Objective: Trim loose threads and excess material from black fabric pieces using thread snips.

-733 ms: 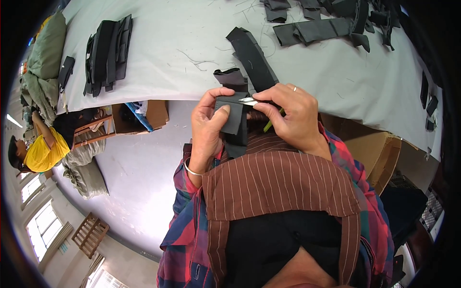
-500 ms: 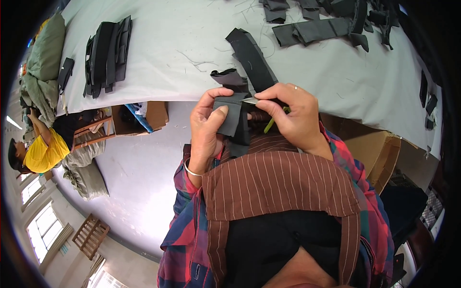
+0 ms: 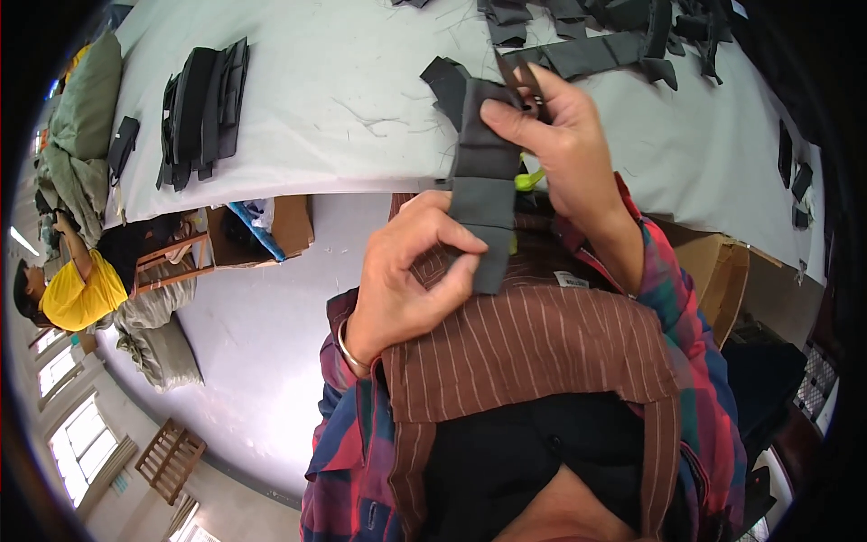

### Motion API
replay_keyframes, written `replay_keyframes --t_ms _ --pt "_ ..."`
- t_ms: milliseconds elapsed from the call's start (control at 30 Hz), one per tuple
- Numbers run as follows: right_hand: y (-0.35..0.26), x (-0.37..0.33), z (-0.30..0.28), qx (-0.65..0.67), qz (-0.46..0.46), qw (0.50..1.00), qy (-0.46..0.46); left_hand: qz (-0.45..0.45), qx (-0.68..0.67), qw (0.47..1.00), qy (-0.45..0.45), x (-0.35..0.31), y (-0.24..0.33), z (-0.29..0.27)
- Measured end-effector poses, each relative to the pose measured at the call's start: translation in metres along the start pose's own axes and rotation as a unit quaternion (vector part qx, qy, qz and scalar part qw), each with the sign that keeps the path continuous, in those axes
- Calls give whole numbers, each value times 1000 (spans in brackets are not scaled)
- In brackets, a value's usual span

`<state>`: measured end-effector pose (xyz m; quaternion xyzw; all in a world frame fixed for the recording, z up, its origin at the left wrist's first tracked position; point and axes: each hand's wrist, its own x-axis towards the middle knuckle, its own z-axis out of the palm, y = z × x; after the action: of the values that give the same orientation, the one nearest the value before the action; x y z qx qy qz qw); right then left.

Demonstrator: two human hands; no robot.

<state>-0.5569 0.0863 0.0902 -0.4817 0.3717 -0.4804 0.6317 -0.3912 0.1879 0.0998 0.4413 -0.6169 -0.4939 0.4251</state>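
Note:
A dark grey fabric strip point(image 3: 485, 194) with crosswise seams is stretched upright between my hands, in front of the table edge. My left hand point(image 3: 417, 262) pinches its lower end between thumb and forefinger. At the upper end, my right hand point(image 3: 564, 126) presses the strip under its thumb. Small thread snips point(image 3: 528, 95) are also in the right hand, with dark pointed blades sticking up past the fingers. Their yellow-green handle point(image 3: 529, 180) shows below that palm. Behind the held strip, another dark fabric piece point(image 3: 444, 81) lies on the table.
On the white-covered table point(image 3: 361, 81), a stack of dark strips point(image 3: 203, 113) lies at left and a heap of dark pieces point(image 3: 632, 45) at far right. Loose threads are scattered about. Cardboard boxes point(image 3: 709, 271) stand below. A person in yellow point(image 3: 86, 289) is at far left.
The fabric has gone from folded in my left hand to drawn out lengthwise. My right hand has moved up to its top end, the snips turning upward. The left hand has shifted lower and right.

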Motion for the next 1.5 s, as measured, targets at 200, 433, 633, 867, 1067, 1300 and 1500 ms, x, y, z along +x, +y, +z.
replay_keyframes --t_ms 200,433,633,867,1067,1300,1500 --pt "11 -14 13 81 105 991 -28 -165 -247 948 115 0 -25 4" --pt "9 -16 13 -114 -25 993 -30 -219 -263 934 103 12 -31 2" --pt "26 -51 12 -291 -171 937 -85 -156 -201 952 169 7 -43 7" --pt "27 -46 4 -253 -111 959 -69 -171 -264 926 209 11 -32 10" --pt "28 -46 -3 -239 -104 962 -79 -200 -250 919 229 14 -37 13" --pt "21 -32 -24 -325 -134 936 5 -209 -254 909 254 17 -39 8" --pt "8 -28 -29 -466 -229 854 -29 -213 -266 905 255 18 -40 8"
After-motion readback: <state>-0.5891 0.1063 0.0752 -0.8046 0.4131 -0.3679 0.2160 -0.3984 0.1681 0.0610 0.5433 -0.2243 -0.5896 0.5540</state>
